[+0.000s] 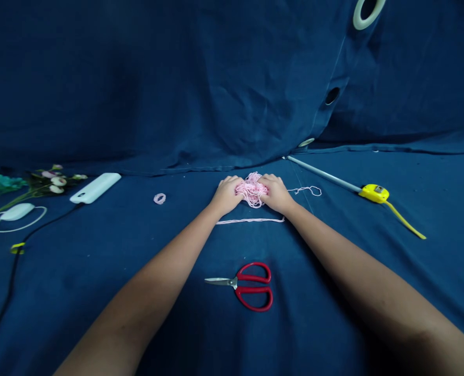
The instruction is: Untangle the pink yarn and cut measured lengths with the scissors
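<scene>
As we list left to right: one small pink yarn loop [159, 198] lying apart; our left hand [227, 196] and right hand [276, 194], fingers curled down on a tangled pink yarn bunch [251, 189] between them, grip unclear; one pale pink strand [250, 221] laid straight below; bunch not yet undone.

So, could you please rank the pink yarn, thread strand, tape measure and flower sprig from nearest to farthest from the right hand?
Right hand:
1. Pink yarn, touching, its left
2. Thread strand, just right
3. Tape measure, farther right
4. Flower sprig, far left
</scene>
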Demonstrator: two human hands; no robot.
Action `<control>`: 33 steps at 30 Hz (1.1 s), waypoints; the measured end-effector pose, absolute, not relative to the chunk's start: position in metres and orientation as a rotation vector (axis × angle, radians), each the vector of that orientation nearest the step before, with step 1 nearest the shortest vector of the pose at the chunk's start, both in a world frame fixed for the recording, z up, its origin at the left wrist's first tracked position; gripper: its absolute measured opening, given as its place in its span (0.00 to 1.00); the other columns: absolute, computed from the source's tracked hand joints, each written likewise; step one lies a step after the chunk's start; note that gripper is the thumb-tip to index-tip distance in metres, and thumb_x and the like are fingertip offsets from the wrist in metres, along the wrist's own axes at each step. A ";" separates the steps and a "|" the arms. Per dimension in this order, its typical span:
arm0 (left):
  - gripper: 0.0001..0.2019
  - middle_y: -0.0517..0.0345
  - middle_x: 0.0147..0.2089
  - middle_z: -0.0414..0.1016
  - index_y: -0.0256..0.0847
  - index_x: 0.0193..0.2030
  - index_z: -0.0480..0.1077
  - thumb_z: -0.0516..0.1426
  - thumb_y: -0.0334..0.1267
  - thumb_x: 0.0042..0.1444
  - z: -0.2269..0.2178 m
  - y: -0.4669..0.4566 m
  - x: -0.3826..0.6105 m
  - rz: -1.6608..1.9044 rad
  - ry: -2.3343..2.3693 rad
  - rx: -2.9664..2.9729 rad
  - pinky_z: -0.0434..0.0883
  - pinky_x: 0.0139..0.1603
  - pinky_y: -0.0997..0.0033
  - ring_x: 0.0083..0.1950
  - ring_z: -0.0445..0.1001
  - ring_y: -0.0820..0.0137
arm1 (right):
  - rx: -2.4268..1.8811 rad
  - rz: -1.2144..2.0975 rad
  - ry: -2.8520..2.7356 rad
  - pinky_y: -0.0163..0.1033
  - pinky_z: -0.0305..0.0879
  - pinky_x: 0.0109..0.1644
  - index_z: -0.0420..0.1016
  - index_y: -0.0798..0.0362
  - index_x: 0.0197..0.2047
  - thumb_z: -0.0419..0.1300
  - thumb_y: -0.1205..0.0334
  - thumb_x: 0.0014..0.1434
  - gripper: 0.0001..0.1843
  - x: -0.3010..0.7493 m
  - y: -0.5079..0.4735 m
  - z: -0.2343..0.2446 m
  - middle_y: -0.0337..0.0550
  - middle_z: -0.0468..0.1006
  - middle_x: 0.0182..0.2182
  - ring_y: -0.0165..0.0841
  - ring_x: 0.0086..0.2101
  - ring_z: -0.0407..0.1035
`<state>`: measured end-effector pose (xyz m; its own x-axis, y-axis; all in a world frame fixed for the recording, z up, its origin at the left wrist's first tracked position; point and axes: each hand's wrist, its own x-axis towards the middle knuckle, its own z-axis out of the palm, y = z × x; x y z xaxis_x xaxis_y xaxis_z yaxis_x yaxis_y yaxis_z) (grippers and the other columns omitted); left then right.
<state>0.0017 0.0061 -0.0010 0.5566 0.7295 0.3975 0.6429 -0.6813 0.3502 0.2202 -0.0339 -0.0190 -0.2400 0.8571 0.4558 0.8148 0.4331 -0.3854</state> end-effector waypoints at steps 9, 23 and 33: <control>0.04 0.53 0.44 0.79 0.44 0.34 0.69 0.60 0.32 0.58 0.004 0.000 0.003 0.882 1.549 2.492 0.67 0.48 0.60 0.49 0.75 0.57 | -1.614 -0.177 -1.850 0.50 0.55 0.52 0.72 0.51 0.36 0.60 0.61 0.59 0.03 0.217 -0.041 -0.012 0.48 0.76 0.39 0.47 0.45 0.68; 0.10 0.52 0.51 0.80 0.45 0.43 0.75 0.56 0.29 0.57 0.000 0.007 -0.001 0.768 1.568 2.423 0.68 0.59 0.54 0.57 0.74 0.53 | -1.467 0.209 -1.958 0.60 0.61 0.62 0.75 0.47 0.61 0.66 0.53 0.59 0.27 0.224 -0.034 -0.019 0.51 0.78 0.55 0.52 0.55 0.68; 0.12 0.47 0.54 0.78 0.45 0.47 0.72 0.53 0.28 0.59 0.003 0.009 -0.010 0.911 1.784 2.149 0.67 0.61 0.48 0.60 0.73 0.49 | -1.002 0.998 -1.371 0.47 0.70 0.50 0.74 0.48 0.37 0.67 0.48 0.60 0.13 0.210 -0.059 0.068 0.42 0.79 0.38 0.39 0.41 0.74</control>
<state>-0.0096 0.0087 0.0029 0.0797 0.9421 0.3258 0.8163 -0.2492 0.5210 0.2103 -0.0592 0.0677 -0.0294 0.9584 0.2838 0.0248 0.2845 -0.9584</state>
